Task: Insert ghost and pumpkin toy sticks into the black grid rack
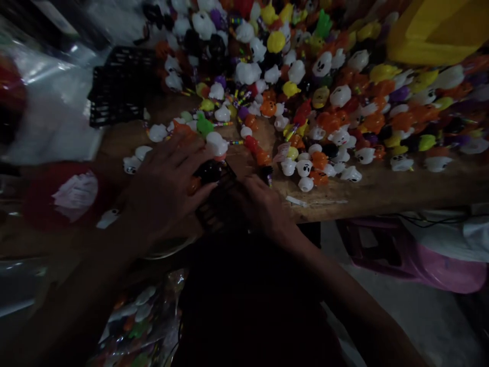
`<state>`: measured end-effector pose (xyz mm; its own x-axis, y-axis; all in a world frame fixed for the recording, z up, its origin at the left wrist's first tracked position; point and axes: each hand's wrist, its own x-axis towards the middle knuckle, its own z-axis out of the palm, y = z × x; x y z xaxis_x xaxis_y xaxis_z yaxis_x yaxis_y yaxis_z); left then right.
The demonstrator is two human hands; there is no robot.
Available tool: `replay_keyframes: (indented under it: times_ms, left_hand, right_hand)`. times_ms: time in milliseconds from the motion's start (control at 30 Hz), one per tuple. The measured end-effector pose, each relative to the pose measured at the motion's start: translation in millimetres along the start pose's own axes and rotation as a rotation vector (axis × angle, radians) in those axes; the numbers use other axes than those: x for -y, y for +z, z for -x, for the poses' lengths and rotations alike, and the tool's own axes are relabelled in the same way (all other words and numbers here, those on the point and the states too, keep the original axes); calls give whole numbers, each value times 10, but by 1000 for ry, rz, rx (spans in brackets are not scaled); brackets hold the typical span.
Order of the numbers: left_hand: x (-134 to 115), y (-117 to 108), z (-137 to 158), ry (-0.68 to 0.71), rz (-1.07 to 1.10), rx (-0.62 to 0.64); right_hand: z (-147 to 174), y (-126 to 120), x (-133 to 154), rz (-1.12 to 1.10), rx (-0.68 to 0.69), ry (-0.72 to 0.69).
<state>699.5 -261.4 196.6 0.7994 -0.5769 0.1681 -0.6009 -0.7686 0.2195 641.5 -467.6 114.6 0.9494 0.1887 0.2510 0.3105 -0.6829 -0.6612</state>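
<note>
My left hand [166, 176] reaches over the wooden table, its fingers stretched out and the thumb apart. Under and beside it lie small glossy figures: a white one [217, 145], a black one [208, 172] and an orange one [193, 185]. A black plastic grid [219, 206] lies at the table's front edge, between my hands. My right hand [265, 206] is closed at the right side of this grid, fingers curled against its edge; the fingertips are dark and partly hidden. Red and orange figures [257, 150] lie just beyond the right hand.
A large heap of figures [298, 71] covers the back and right of the table. Black grids [118, 84] are at the left, near clear plastic bags [49, 112] and a red dish [40, 204] with paper slips. A yellow container [439, 30] is back right; a pink stool [424, 260] stands below.
</note>
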Motion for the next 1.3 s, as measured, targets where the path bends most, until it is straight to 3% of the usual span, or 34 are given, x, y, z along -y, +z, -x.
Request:
replay_keyframes:
  times_ms: [100,233,333,400,500,633,900,1100,1300]
  left_hand:
    - [66,-10,34,5,33,-36]
    - [104,-20,38,38,14,-20]
    - [123,-22,34,57,-6,-15]
    - [135,-22,27,54,-17,12]
    - [140,-26,2,35,-33,67]
    - [121,-34,-31,37,-41,69]
    - [162,-8,-20,41,-32,28]
    - [186,-6,20,104,18,-37]
    - [161,-71,26,135,149,-187]
  right_hand:
    - [153,-230,-94,250,-105,199]
    - [54,-315,-118,493,34,444]
    - [-10,-314,-81,571,66,499]
    - [11,-338,-67,589,-16,446]
    - [51,-400,-74,538,-126,253]
    - [-26,-431,-112,322,-60,53]
    - [-435,-292,-83,-67,-34,6]
    - [-620,-111,34,-392,-65,61]
    - [-607,120,-28,-418,-140,-45]
